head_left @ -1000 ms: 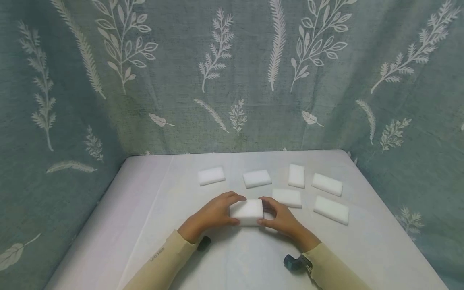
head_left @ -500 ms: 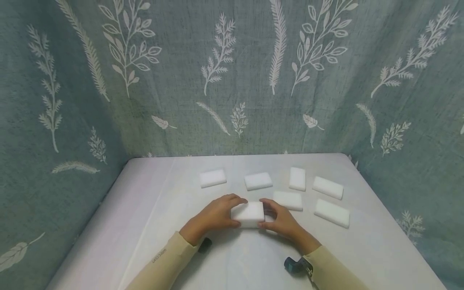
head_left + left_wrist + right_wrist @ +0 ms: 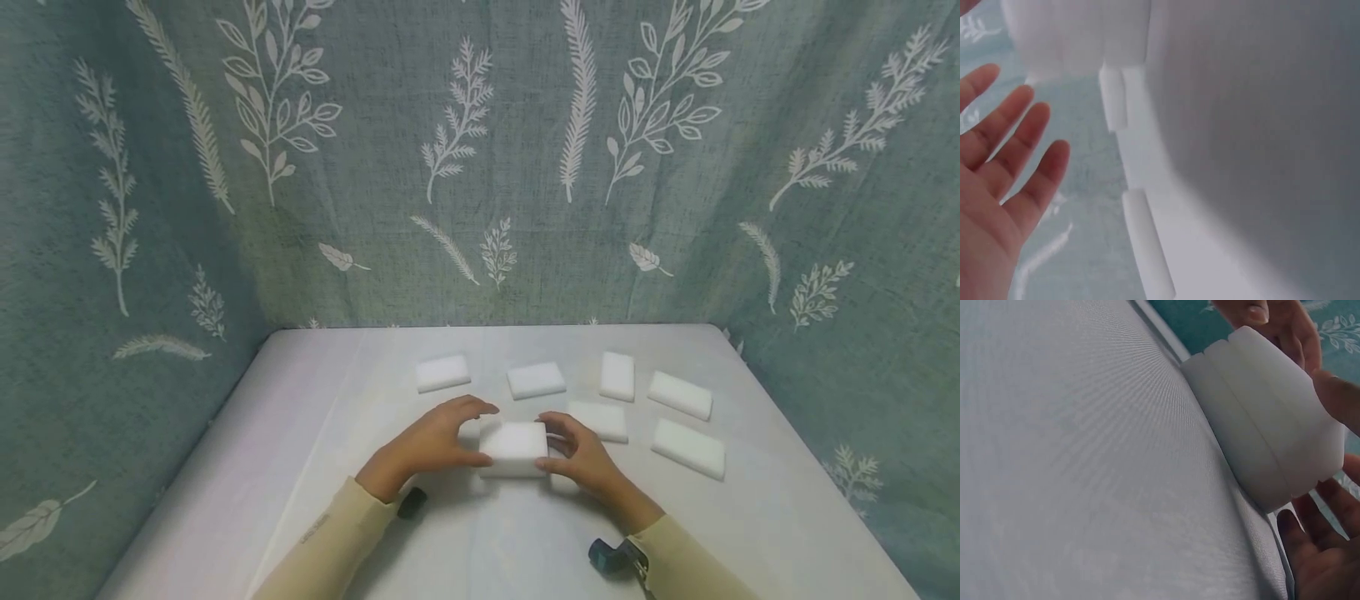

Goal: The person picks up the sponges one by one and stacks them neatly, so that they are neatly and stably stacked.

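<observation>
A stack of white foam sponge blocks (image 3: 513,446) stands on the white table near the middle. In the right wrist view the stacked blocks (image 3: 1260,419) lie flat on one another, with thin seams between them. My right hand (image 3: 588,454) grips the right end of the stack, thumb at the front and fingers at the back. Just off the left end is my left hand (image 3: 427,437), its thumb and fingers spread apart. The left wrist view has that hand's fingers (image 3: 1035,144) loosely extended with nothing between them, beside the stack (image 3: 1079,37).
Single white sponges lie beyond the stack: one at the back left (image 3: 442,372), one at the back middle (image 3: 536,380) and several to the right, including one (image 3: 600,421) partly behind my right hand. A green leaf-patterned curtain (image 3: 375,167) borders the table's back and sides.
My left hand has loosened from the stack and drawn a little to the left, its fingers opening. The right hand stays on the stack. The view has tilted slightly upward.
</observation>
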### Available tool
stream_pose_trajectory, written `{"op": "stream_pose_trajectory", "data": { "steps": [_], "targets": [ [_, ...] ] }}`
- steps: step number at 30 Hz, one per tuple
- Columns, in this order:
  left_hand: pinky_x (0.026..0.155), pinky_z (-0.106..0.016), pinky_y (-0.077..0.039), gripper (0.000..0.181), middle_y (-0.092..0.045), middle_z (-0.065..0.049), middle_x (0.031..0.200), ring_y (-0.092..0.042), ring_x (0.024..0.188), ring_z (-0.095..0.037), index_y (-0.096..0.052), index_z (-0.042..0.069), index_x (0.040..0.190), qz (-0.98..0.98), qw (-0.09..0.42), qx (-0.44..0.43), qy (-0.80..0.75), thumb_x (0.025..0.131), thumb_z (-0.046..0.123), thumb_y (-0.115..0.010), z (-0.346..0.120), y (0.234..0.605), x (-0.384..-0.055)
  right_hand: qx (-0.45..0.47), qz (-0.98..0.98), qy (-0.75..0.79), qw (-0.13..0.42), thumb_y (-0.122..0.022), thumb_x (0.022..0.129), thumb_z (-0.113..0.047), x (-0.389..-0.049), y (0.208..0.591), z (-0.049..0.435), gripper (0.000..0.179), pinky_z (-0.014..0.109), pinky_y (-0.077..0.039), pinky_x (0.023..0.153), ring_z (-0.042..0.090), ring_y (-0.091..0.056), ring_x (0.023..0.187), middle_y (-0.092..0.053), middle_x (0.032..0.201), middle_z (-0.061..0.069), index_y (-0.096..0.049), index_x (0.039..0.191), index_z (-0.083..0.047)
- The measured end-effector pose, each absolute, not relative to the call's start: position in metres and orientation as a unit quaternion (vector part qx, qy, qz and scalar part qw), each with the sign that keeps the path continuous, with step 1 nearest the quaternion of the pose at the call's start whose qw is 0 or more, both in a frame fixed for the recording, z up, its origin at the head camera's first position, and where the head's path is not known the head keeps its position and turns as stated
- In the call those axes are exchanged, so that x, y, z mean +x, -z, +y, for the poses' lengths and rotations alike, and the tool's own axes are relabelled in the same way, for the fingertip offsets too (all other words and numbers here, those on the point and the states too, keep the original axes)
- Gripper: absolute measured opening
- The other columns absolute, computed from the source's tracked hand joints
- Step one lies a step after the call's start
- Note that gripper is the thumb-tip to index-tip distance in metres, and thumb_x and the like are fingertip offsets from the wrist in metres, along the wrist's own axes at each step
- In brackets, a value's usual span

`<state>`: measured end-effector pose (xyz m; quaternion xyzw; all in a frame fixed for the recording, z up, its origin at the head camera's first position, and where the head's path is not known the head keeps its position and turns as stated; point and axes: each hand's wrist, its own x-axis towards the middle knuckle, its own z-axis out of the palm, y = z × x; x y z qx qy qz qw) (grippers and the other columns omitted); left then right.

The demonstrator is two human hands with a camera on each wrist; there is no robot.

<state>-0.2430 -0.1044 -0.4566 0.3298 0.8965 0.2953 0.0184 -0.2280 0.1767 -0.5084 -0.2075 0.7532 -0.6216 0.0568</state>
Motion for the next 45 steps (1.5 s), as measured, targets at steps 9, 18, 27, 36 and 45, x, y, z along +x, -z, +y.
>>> {"op": "stream_pose_trajectory", "data": {
  "steps": [9, 18, 27, 36, 45],
  "targets": [
    [0.096, -0.05, -0.044, 0.061, -0.058, -0.004, 0.129, -0.055, 0.112, -0.026, -0.059, 0.017, 0.129, 0.872, 0.019, 0.302, -0.384, 0.076, 0.03, -0.085, -0.131, 0.455, -0.264, -0.204, 0.749, 0.626, 0.074, -0.081, 0.076, -0.001, -0.215, 0.486, 0.173, 0.069, 0.044, -0.035, 0.106, 0.044, -0.042, 0.129, -0.047, 0.135, 0.028, -0.045, 0.134, 0.011],
    [0.092, -0.047, -0.048, 0.053, -0.062, -0.008, 0.123, -0.057, 0.11, -0.026, -0.062, 0.011, 0.128, 0.909, 0.009, 0.185, -0.373, 0.08, 0.02, -0.082, -0.143, 0.466, -0.296, -0.212, 0.75, 0.623, 0.067, -0.082, 0.075, -0.002, -0.217, 0.488, 0.175, 0.071, 0.044, -0.034, 0.107, 0.042, -0.042, 0.13, -0.047, 0.135, 0.027, -0.046, 0.134, 0.009],
    [0.089, -0.045, -0.048, 0.05, -0.061, -0.008, 0.12, -0.056, 0.108, -0.028, -0.061, 0.011, 0.128, 0.924, 0.004, 0.108, -0.366, 0.083, 0.018, -0.079, -0.152, 0.467, -0.316, -0.208, 0.754, 0.618, 0.073, -0.081, 0.076, -0.003, -0.215, 0.487, 0.175, 0.071, 0.044, -0.035, 0.107, 0.043, -0.042, 0.13, -0.046, 0.136, 0.028, -0.045, 0.135, 0.01],
    [0.092, -0.045, -0.047, 0.056, -0.059, -0.008, 0.124, -0.054, 0.112, -0.029, -0.058, 0.011, 0.132, 0.925, -0.006, 0.101, -0.367, 0.081, 0.018, -0.08, -0.161, 0.469, -0.339, -0.212, 0.752, 0.62, 0.069, -0.081, 0.076, -0.002, -0.215, 0.486, 0.175, 0.07, 0.046, -0.034, 0.107, 0.043, -0.042, 0.13, -0.047, 0.136, 0.027, -0.046, 0.135, 0.009],
    [0.097, -0.05, -0.043, 0.066, -0.058, -0.011, 0.128, -0.052, 0.118, -0.031, -0.052, 0.01, 0.138, 0.933, 0.003, 0.087, -0.35, 0.079, 0.017, -0.082, -0.168, 0.469, -0.351, -0.209, 0.755, 0.618, 0.07, -0.081, 0.076, -0.002, -0.215, 0.487, 0.176, 0.07, 0.043, -0.035, 0.106, 0.043, -0.043, 0.129, -0.048, 0.135, 0.027, -0.046, 0.135, 0.009]
  ]
}}
